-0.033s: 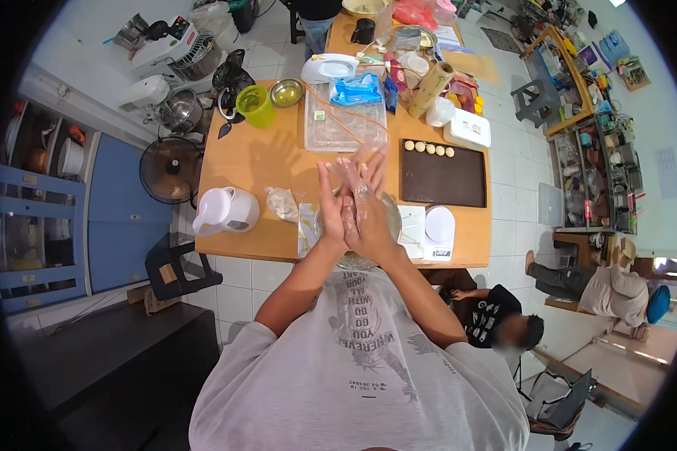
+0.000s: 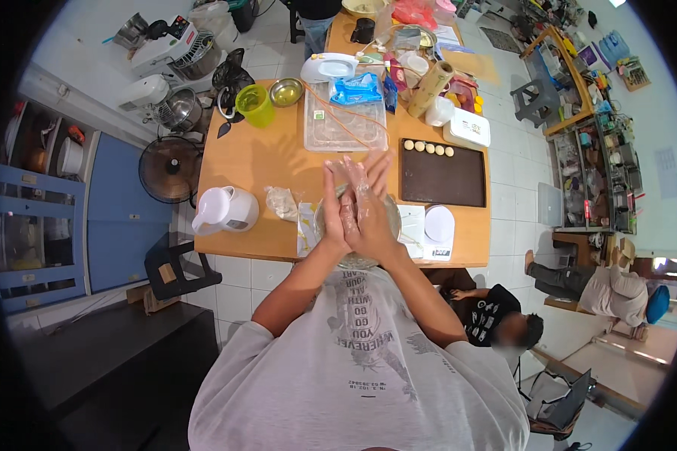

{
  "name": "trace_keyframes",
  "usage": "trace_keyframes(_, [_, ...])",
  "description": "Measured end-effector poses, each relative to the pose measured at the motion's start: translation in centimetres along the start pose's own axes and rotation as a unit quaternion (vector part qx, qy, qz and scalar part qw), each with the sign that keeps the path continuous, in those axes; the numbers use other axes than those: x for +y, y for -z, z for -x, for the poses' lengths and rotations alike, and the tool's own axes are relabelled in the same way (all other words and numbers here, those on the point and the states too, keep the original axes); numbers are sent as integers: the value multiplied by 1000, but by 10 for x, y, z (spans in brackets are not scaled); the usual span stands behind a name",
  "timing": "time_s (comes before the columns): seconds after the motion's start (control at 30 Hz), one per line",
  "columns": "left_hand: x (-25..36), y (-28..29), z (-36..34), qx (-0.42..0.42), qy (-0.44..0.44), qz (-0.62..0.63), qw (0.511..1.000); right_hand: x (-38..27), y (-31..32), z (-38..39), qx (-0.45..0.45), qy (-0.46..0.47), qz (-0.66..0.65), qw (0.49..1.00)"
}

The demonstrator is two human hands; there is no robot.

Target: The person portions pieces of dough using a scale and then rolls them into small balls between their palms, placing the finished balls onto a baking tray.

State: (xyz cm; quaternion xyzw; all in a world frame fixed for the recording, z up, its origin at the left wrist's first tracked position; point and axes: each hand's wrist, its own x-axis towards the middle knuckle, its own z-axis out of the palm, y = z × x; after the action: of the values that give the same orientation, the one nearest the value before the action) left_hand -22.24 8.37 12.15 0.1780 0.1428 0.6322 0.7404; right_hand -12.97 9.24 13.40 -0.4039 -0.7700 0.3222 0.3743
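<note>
head view, left hand (image 2: 335, 204) and right hand (image 2: 368, 210) pressed flat together, grasp unclear, over glass bowl (image 2: 387, 214), dark tray (image 2: 444, 180) beside

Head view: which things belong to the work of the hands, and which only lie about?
In use: left hand and right hand pressed together; clear glass bowl; dark baking tray with dough balls.
Lying about: white jug; green cup; clear plastic box.

On the wooden surface (image 2: 271, 161), the clear glass bowl (image 2: 387, 214) sits centre; white jug (image 2: 226, 210) at nine o'clock, dark baking tray (image 2: 444, 180) at two.
</note>
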Motion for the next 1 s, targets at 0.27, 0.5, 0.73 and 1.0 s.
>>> trace_keyframes(0.27, [11, 8, -2, 3, -22, 10, 1000, -10, -13, -3, 45, 134, 9, 990])
trace_keyframes(0.5, [15, -7, -4, 10, -63, -1, 998, -1, -3, -11, 15, 90, -15, 996])
trace_keyframes(0.73, [15, -2, 4, 16, -10, 128, 992, -2, -13, -6, 20, 124, 29, 992])
trace_keyframes(1.0, [33, -13, -5, -18, -47, 55, 997, -3, -20, -13, 48, 182, -1, 982])
